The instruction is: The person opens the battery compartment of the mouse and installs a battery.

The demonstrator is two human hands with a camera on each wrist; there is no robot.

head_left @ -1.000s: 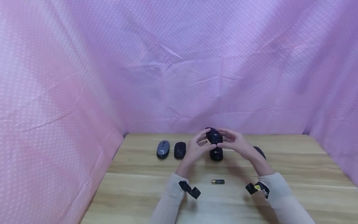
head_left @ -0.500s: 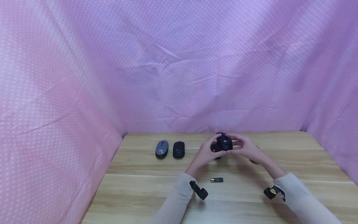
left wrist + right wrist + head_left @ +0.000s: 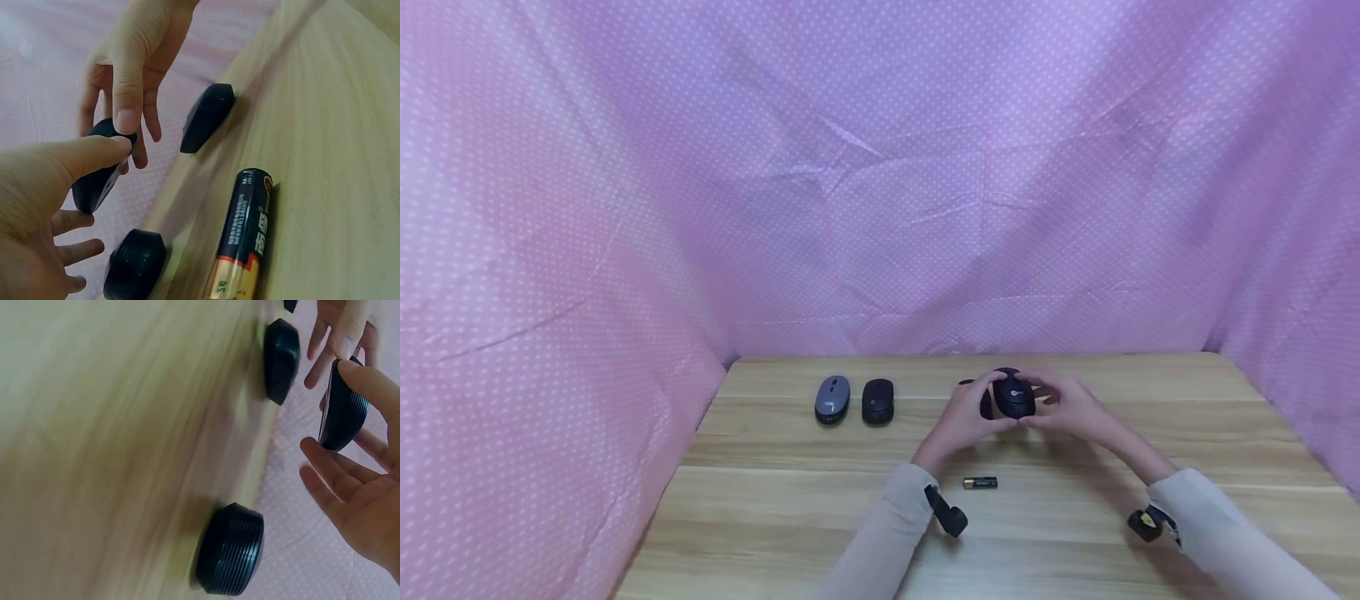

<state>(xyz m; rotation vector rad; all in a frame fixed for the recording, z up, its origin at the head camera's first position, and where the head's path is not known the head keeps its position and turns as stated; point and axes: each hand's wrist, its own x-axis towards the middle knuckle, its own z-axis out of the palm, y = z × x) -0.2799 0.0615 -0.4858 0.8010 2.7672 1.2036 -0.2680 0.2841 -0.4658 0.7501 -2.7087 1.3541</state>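
Note:
A black computer mouse (image 3: 1015, 395) is held between both hands above the back part of the table. My left hand (image 3: 964, 418) pinches its left side with thumb and fingers. From the right, my right hand (image 3: 1069, 408) pinches it too, and the two thumb tips meet at its near end. In the left wrist view the held mouse (image 3: 94, 178) is seen tilted, off the table. Partly hidden behind my left hand, another black mouse (image 3: 986, 405) lies on the wood. The right wrist view shows one more black mouse (image 3: 231, 551) on the table.
Farther left stand a grey mouse (image 3: 832, 399) and a dark mouse (image 3: 877, 401), side by side. An AA battery (image 3: 981, 482) lies nearer, between the forearms. Pink dotted cloth (image 3: 880, 208) hangs behind the wooden table (image 3: 775, 517) and at its sides.
Both hands have carried the held mouse to the right and lower in the head view. The right hand now covers the mouse at the far right. The battery stays in place.

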